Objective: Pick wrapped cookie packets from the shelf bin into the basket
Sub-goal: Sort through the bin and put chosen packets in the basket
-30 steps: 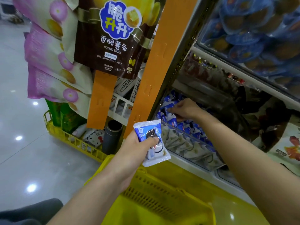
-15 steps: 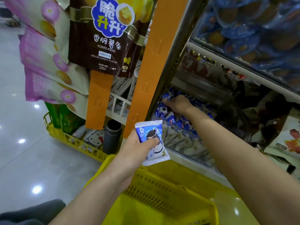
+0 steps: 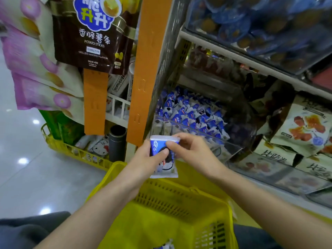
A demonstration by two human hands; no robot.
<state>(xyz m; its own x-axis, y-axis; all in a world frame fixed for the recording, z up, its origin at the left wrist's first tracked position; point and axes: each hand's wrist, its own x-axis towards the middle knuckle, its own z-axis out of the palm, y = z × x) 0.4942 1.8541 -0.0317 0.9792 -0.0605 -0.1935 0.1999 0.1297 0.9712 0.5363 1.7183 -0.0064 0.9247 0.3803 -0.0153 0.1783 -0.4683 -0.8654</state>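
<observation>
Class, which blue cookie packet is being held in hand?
The packet above the basket, gripped by the left hand; others lie loose in bin or basket.

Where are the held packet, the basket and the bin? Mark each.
packet (image 3: 165, 167), head view, lower front.
basket (image 3: 179, 200), head view, far wall.
bin (image 3: 197, 128), head view, clear front wall.

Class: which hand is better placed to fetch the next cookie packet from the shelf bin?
Right, probably. The right hand sits nearer the shelf bin, only pinching the top of the cookie packet; the left hand grips it over the yellow basket.
</observation>
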